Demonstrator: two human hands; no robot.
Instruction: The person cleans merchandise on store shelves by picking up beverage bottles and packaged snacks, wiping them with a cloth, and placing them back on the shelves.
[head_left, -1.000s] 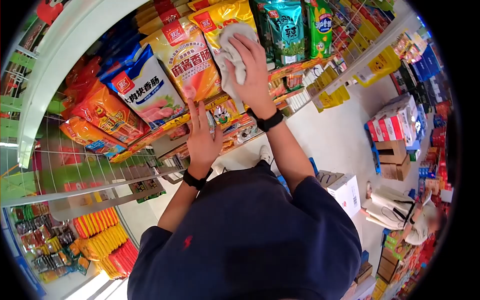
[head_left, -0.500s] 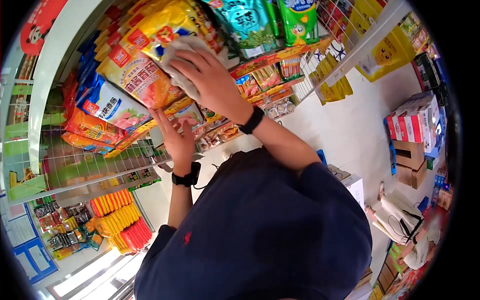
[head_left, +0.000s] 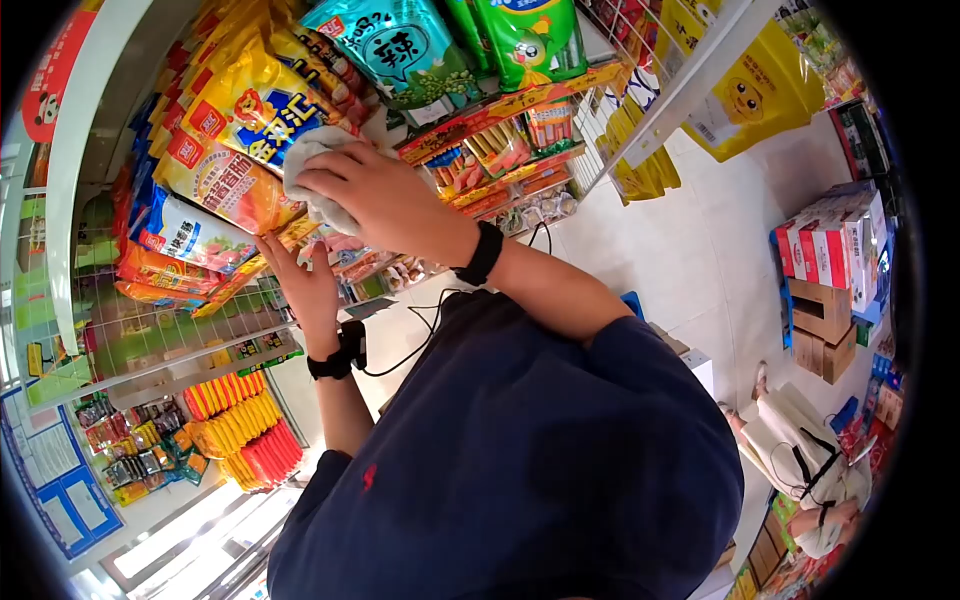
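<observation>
My right hand (head_left: 375,195) is closed on a grey-white cloth (head_left: 312,165), pressing it against the lower part of a yellow sausage bag (head_left: 262,110) on the shelf. My left hand (head_left: 305,285) has its fingers stretched out, with the fingertips at the shelf's front edge (head_left: 235,290), just below a bag with an orange-pink front (head_left: 235,188). Beside that bag stands a blue-and-white bag (head_left: 195,232), and lower down lie orange packets (head_left: 165,268). Both wrists wear black bands.
Teal (head_left: 395,50) and green (head_left: 530,40) snack bags stand further right on the shelf. Yellow bags (head_left: 755,100) hang past the metal upright (head_left: 690,80). Stacked cartons (head_left: 825,300) stand across the floor. Another person (head_left: 800,450) is at the lower right. A black cable (head_left: 425,325) trails near my left wrist.
My right hand and the cloth have slid left and slightly down, from the yellow bag's upper right to its lower edge. My left hand has shifted left, and the view has moved along.
</observation>
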